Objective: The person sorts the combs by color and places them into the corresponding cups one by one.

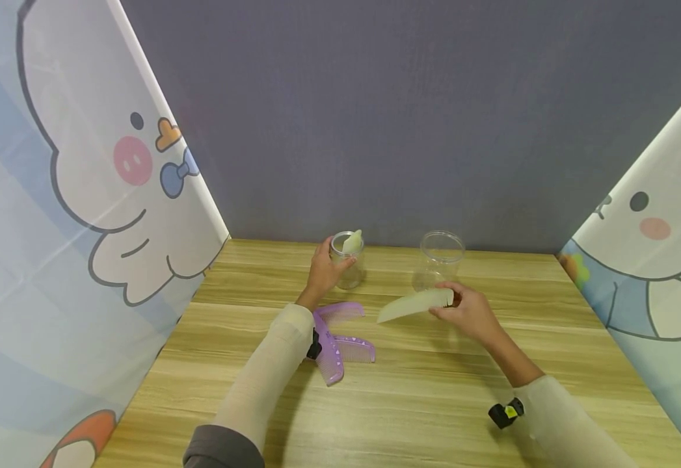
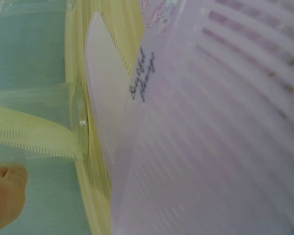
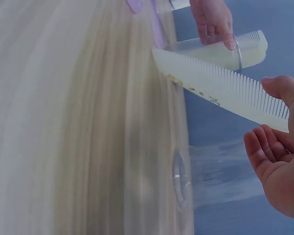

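Observation:
At the back of the wooden table, my left hand grips a clear jar. A pale green comb stands in that jar and sticks out of its mouth. My right hand pinches the toothed end of a second pale green comb just above the table, in front of an empty clear jar. In the right wrist view this comb runs from my right hand toward the left hand, with the empty jar behind it. Purple combs lie by my left forearm.
A purple comb fills most of the left wrist view, with the jarred comb beyond it. Cartoon-printed screens close in the left and right sides, and a grey wall stands behind. A small black clip sits at my right wrist.

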`<action>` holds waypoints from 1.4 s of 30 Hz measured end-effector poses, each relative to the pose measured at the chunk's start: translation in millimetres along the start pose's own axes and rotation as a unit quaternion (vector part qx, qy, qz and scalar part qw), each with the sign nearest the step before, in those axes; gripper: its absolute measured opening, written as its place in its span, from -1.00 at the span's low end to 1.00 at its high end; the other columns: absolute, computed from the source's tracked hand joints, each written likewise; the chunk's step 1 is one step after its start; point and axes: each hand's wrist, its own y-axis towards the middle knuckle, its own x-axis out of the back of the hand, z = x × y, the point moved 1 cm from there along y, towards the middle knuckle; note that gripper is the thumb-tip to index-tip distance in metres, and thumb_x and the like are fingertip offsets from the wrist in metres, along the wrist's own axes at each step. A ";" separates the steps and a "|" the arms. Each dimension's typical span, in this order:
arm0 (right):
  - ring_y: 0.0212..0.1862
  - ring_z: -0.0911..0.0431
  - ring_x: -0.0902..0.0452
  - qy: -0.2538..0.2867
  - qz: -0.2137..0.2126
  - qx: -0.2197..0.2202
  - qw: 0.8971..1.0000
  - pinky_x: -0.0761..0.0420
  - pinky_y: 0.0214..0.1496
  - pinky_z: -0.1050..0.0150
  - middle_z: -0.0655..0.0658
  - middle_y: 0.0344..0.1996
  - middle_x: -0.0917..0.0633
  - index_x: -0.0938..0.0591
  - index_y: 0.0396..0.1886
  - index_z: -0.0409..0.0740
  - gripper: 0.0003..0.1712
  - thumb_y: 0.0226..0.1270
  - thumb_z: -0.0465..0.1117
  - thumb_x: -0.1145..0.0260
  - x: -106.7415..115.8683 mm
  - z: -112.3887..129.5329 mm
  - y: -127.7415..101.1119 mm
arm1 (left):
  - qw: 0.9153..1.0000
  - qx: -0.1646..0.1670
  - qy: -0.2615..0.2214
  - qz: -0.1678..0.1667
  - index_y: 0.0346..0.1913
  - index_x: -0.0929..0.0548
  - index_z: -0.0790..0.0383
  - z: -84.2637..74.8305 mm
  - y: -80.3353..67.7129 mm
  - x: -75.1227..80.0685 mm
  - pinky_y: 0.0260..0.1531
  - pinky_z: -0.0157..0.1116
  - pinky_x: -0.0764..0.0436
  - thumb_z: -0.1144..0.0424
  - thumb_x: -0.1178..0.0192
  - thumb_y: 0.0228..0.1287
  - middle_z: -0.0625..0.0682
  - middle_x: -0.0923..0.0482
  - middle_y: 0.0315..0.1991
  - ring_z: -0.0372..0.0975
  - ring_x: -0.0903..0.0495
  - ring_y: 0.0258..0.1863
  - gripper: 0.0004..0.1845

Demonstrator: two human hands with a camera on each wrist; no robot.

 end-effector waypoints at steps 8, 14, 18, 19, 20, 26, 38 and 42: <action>-0.37 0.28 -0.66 0.040 -0.032 0.009 0.999 -0.55 -0.49 0.34 -0.13 -0.41 -0.58 -0.58 0.30 -0.21 -0.30 0.24 -0.01 -0.54 7.0 11.5 12.2 | 1.000 0.002 0.000 0.001 0.52 -0.25 0.28 -0.4 -0.3 0.3 0.34 0.09 -0.47 -0.06 -0.46 0.20 0.29 -0.42 0.34 0.14 -0.45 0.34 -0.05; -0.41 0.31 -0.63 0.064 -0.077 0.018 0.995 -0.59 -0.46 0.38 -0.14 -0.43 -0.58 -0.59 0.29 -0.22 -0.32 0.24 -0.02 -0.54 11.9 22.2 23.8 | 1.000 0.001 -0.006 0.000 0.52 -0.26 0.27 -0.5 -0.5 0.7 0.34 0.10 -0.48 -0.05 -0.46 0.20 0.29 -0.42 0.34 0.13 -0.45 0.34 -0.06; -0.41 0.26 -0.60 0.062 -0.100 0.009 0.993 -0.55 -0.43 0.38 -0.12 -0.41 -0.57 -0.60 0.30 -0.16 -0.31 0.25 0.06 -0.52 13.3 29.6 32.8 | 1.000 0.002 -0.010 0.001 0.52 -0.26 0.25 -0.9 -1.1 1.1 0.33 0.10 -0.48 -0.05 -0.46 0.20 0.28 -0.43 0.33 0.13 -0.46 0.33 -0.06; -0.40 0.24 -0.59 0.061 -0.106 0.006 0.992 -0.55 -0.41 0.38 -0.11 -0.41 -0.56 -0.60 0.30 -0.13 -0.30 0.25 0.09 -0.51 13.5 31.5 35.0 | 1.000 0.002 -0.011 0.000 0.52 -0.26 0.24 -1.0 -1.3 1.1 0.33 0.10 -0.49 -0.06 -0.46 0.20 0.28 -0.43 0.33 0.13 -0.46 0.33 -0.06; -0.40 0.23 -0.58 0.062 -0.111 0.001 0.992 -0.55 -0.41 0.38 -0.11 -0.40 -0.55 -0.60 0.30 -0.10 -0.30 0.25 0.11 -0.51 13.5 33.8 37.1 | 1.000 0.002 -0.011 0.000 0.52 -0.26 0.24 -1.1 -1.4 1.3 0.33 0.10 -0.49 -0.06 -0.46 0.20 0.28 -0.43 0.32 0.13 -0.46 0.32 -0.06; -0.42 0.24 -0.55 0.099 -0.140 -0.018 0.985 -0.52 -0.42 0.40 -0.04 -0.43 -0.54 -0.61 0.29 -0.07 -0.31 0.23 0.12 -0.52 13.2 50.6 48.5 | 1.000 0.003 -0.007 -0.003 0.51 -0.27 0.26 -1.0 -1.5 1.7 0.32 0.10 -0.50 -0.04 -0.47 0.19 0.29 -0.43 0.33 0.14 -0.47 0.32 -0.06; -0.37 0.40 -0.61 0.139 -0.174 0.001 0.975 -0.58 -0.37 0.51 -0.06 -0.43 -0.54 -0.65 0.25 -0.11 -0.35 0.20 0.02 -0.56 3.6 66.1 66.8 | 1.000 0.001 -0.013 -0.010 0.51 -0.27 0.28 0.1 -0.2 -0.9 0.30 0.10 -0.51 0.04 -0.49 0.19 0.32 -0.44 0.31 0.15 -0.49 0.29 -0.08; -0.38 0.41 -0.59 0.136 -0.186 0.008 0.973 -0.57 -0.36 0.53 -0.06 -0.43 -0.57 -0.65 0.24 -0.14 -0.35 0.19 0.00 -0.57 -0.1 69.9 71.2 | 1.000 0.002 -0.015 -0.009 0.51 -0.26 0.28 0.2 -0.2 -0.9 0.29 0.10 -0.51 0.02 -0.49 0.19 0.32 -0.44 0.30 0.15 -0.49 0.28 -0.07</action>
